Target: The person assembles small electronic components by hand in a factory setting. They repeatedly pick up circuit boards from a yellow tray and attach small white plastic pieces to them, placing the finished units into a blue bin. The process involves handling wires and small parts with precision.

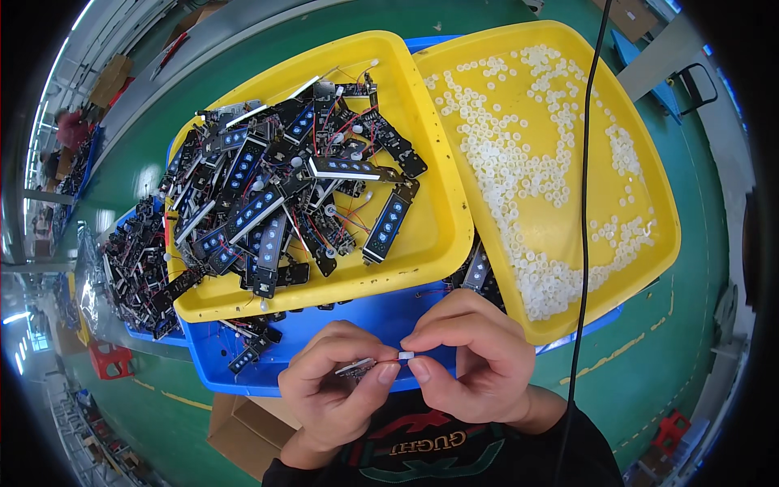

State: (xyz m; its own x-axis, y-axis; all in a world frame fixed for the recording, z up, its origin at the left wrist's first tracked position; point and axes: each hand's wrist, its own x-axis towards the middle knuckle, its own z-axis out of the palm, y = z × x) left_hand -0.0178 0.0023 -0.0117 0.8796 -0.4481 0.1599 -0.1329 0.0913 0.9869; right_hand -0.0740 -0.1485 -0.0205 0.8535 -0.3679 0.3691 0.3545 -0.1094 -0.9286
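Observation:
My left hand [334, 381] is closed around a small circuit board [354, 368], mostly hidden by the fingers. A small white ring [406, 355] sits between the thumb and forefinger of my right hand [475, 361]. Both hands meet in front of my chest, fingertips almost touching, with the ring right beside the left fingertips. Whether the ring is fitted onto a part of the board, I cannot tell. Beyond my hands, a yellow tray [445, 235] holds a heap of black circuit boards with thin wires, and a second yellow tray [560, 223] holds many loose white rings.
Under the yellow trays is a blue bin [324, 325] with more boards inside. Another pile of boards [138, 268] lies at the left. A black cable [584, 203] hangs down across the right tray. A cardboard box [243, 430] stands at the lower left, a red stool [109, 359] farther left.

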